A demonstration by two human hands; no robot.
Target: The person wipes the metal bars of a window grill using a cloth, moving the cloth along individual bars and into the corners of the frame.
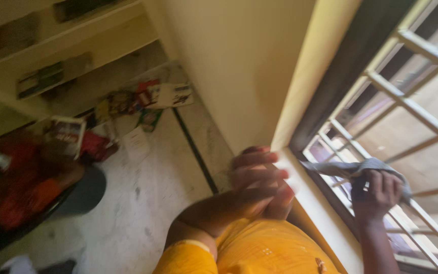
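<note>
One grey cloth, bunched and clutched in the right hand, fingers curled shut around its middle. A twisted tail of the cloth trailing off from the grip toward the wall, across the lower bars of the window grille. Pressed with the fist against that grille, low down, just above the pale window sill. Right forearm rising straight up from the bottom edge, wrist a little bent, knuckles facing the glass side.

One other hand, the left hand, well blurred, on the wall side of the grip, near the sill's corner. Fingers stretched and stacked one over another, nothing seen inside them; looks loose and unclenched, holding no item. Left arm bent sharply at the elbow, with a yellow sleeve and yellow garment below.

One cream wall behind the left hand, running up from the sill.

Farther from the grip, past the left hand: a pale marble floor with one dark inlaid stripe. Scattered on it, a loose heap of papers and packets, too blurred for a sure count. One dark bowl-like tub at the far side, holding red stuff, contents not clear. Two wall shelves beyond, with a few dim items lying on them.
</note>
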